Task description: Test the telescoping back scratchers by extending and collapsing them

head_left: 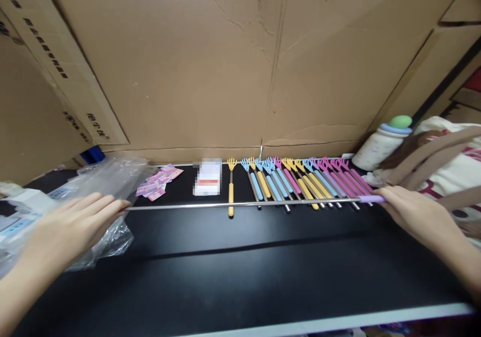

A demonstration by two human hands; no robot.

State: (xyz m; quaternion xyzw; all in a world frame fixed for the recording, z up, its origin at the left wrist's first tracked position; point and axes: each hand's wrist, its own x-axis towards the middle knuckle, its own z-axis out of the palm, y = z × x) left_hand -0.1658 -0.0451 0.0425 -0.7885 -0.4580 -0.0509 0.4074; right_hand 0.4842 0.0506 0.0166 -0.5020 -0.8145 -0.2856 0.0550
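Observation:
A telescopic back scratcher [210,206], drawn out long, stretches level across the view above the table. My right hand [411,217] is closed on its purple handle end. At the other end of the thin metal rod, my left hand [77,224] is closed round the tip, so the claw head is hidden. Behind the rod a single yellow back scratcher [231,194] lies on the black table [240,282]. To its right is a row of several short back scratchers [256,186] in blue, yellow, pink and purple, claws pointing away from me.
Clear plastic bags [112,177] lie at the left, beside small pink and purple cards [160,181]. A white printed packet [208,177], partly blurred, sits mid-back. A white bottle [381,146] and a cloth bag [454,161] stand right. Cardboard [225,76] walls the back.

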